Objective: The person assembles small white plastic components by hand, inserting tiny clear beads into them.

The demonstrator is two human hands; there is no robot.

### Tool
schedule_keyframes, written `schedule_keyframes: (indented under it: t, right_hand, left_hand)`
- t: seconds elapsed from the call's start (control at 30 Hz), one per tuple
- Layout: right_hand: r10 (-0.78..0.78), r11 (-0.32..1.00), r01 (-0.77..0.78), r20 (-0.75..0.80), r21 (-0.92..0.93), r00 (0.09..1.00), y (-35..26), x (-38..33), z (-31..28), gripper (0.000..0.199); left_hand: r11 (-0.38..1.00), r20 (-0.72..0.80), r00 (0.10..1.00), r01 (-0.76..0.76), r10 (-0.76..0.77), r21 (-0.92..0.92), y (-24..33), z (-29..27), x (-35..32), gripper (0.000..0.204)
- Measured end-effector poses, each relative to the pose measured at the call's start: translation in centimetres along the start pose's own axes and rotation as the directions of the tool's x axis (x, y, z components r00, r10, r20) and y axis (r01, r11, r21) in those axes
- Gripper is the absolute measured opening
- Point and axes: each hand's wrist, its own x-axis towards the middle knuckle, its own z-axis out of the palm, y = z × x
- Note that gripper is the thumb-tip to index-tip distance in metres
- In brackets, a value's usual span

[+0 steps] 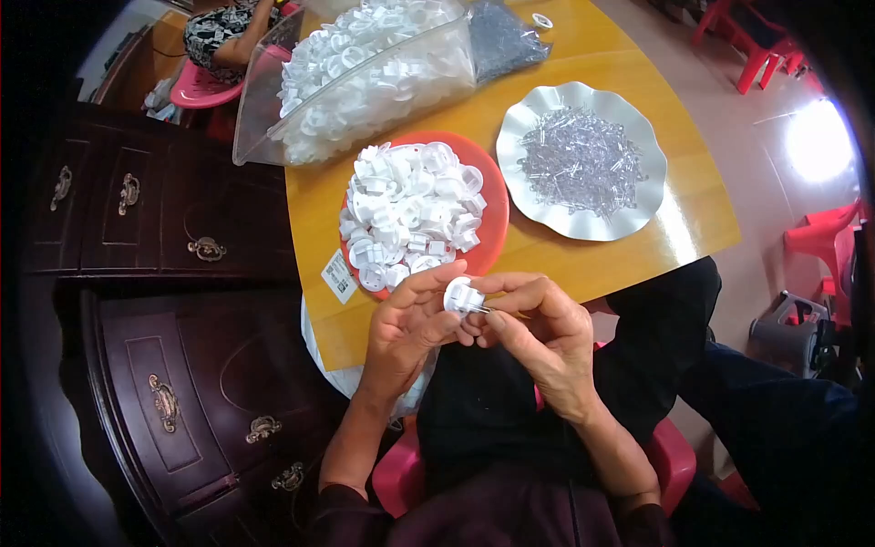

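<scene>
In front of my lap, both hands meet at a white plastic part (463, 294) with a round disc base and a block-shaped back. My left hand (401, 328) is closed round its disc edge between thumb and fingers. The thumb and fingers of my right hand (551, 333) pinch at thin, shiny pins (483, 310) beside the block; whether these are fixed in it I cannot tell. Just beyond my hands, a red plate (495, 214) bears a heap of similar white parts (410, 205). To its right, a silver scalloped plate (583, 230) carries a pile of small clear slender pieces (583, 159).
A clear bin (264, 128) full of white parts stands at the back of the yellow table (697, 196). Beside it lie a bag of dark pieces (506, 46) and a white ring (542, 20). Dark drawers (164, 365) line the left. Another person's arm (241, 46) shows far left.
</scene>
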Motion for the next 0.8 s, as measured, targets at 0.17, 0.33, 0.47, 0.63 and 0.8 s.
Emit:
schedule_keyframes:
  t: [0.17,0.33,0.47,0.63,0.8]
  right_hand:
    - [-0.048,0.996,0.045,-0.031,-0.073,0.998,-0.1,0.1,0.3,0.007]
    - [-0.093,0.977,0.083,-0.041,-0.196,0.995,0.0,0.2,0.3,0.008]
    - [-0.109,0.963,0.094,-0.045,-0.253,0.993,-0.2,0.2,0.5,0.009]
    - [-0.108,0.964,0.094,-0.043,-0.250,0.993,-0.1,0.0,0.5,0.010]
    - [-0.106,0.962,0.093,-0.037,-0.257,0.994,-0.4,0.0,0.5,0.011]
  left_hand:
    - [0.986,-0.008,1.000,0.021,-0.023,-0.166,-0.6,-0.4,0.3,0.046]
    - [0.985,0.001,0.999,0.054,-0.055,-0.164,-0.6,-0.9,0.4,0.047]
    - [0.981,0.041,0.998,0.049,-0.042,-0.189,-0.6,-1.0,0.5,0.047]
    - [0.983,0.041,0.998,0.047,-0.040,-0.180,-0.4,-0.9,0.5,0.046]
    - [0.987,0.041,0.999,0.035,-0.029,-0.156,-0.4,-0.8,0.5,0.045]
